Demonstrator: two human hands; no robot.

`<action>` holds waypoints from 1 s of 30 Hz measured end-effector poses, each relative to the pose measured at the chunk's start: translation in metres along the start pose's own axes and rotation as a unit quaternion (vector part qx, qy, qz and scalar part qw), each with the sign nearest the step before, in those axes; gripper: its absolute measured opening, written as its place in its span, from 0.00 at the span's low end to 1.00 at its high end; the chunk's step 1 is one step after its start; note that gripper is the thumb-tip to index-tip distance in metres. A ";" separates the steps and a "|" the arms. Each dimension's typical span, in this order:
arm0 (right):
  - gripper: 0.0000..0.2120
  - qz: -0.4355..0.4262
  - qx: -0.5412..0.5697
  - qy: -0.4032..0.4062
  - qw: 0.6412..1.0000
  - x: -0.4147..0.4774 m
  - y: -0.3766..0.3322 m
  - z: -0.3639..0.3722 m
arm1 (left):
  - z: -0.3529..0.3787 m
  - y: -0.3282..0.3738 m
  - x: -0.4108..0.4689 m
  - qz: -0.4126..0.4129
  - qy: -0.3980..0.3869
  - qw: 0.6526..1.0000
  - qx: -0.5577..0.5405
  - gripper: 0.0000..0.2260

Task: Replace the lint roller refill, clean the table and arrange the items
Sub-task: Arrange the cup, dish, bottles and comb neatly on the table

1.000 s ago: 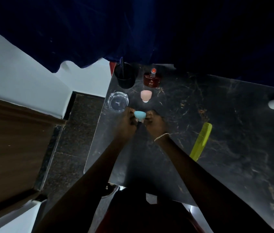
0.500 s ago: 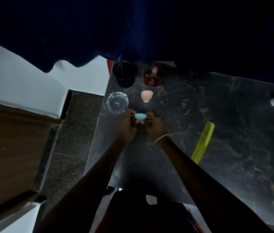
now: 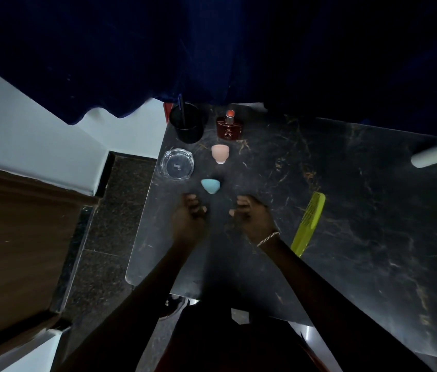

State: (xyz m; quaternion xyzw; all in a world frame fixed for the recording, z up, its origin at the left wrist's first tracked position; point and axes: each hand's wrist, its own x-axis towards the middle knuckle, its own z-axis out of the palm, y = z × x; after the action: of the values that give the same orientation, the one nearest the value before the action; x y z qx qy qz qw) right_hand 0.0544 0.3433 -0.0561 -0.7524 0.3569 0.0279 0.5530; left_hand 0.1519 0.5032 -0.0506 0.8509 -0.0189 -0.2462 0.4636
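A dark marble-patterned worktop (image 3: 346,210) stands under a deep blue curtain (image 3: 212,49), with a pale wall and a dark speckled floor off to the left. Beyond the left hand (image 3: 189,218), which hovers low over the worktop with fingers loosely curled and holding nothing, sit a clear glass ashtray (image 3: 177,164) and, further off, a black cup (image 3: 188,122) with a thin stick standing in it. Just ahead of the gap between the two hands lies a blue makeup sponge (image 3: 210,185), touched by neither; past it a pink makeup sponge (image 3: 220,153), then a dark red perfume bottle (image 3: 229,127). The right hand (image 3: 252,216), a bracelet at its wrist, is also loosely curled and empty. Just to its right lies a yellow-green comb (image 3: 309,224), flat and slanted. Well away to the far right, at the edge of view, lies the white lint roller (image 3: 435,157) with a blue end
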 end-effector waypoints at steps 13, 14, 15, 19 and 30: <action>0.03 0.121 0.075 0.226 0.964 -0.084 0.083 -0.125 | 0.139 0.041 -0.104 -0.011 -0.157 0.987 0.038 0.16; 0.04 0.131 0.083 0.224 0.962 -0.085 0.084 -0.132 | 0.151 0.049 -0.108 -0.004 -0.169 0.984 0.047 0.17; 0.11 0.141 0.090 0.212 0.963 -0.085 0.085 -0.139 | 0.162 0.054 -0.112 0.002 -0.182 0.981 0.060 0.18; 0.17 0.196 0.123 0.154 0.960 -0.084 0.092 -0.154 | 0.192 0.071 -0.123 0.036 -0.198 0.970 0.137 0.11; 0.18 0.305 0.256 0.070 0.915 -0.079 0.081 -0.157 | 0.213 0.084 -0.141 0.015 -0.153 0.975 0.158 0.12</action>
State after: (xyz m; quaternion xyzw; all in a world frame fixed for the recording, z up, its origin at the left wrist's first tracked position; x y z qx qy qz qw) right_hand -0.1056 0.2382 -0.0265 -0.4401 0.6016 0.0499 0.6648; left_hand -0.0484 0.3260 -0.0225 0.8654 -0.1415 -0.3601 0.3185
